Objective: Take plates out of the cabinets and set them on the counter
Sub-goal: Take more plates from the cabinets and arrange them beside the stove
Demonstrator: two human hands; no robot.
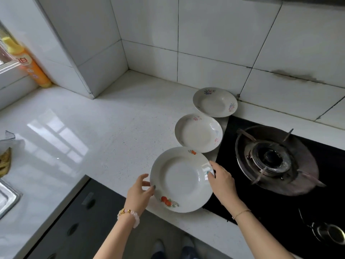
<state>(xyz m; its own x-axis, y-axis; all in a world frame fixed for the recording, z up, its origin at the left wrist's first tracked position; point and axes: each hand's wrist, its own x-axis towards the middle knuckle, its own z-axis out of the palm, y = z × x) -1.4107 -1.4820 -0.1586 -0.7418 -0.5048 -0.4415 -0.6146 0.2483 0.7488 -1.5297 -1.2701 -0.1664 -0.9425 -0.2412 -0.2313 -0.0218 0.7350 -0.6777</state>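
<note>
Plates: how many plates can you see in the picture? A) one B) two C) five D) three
D: three plates show. The fruit-patterned plate is held at its rim by the left hand and the right hand, the middle plate lies just behind it, and the far plate lies farthest back.
</note>
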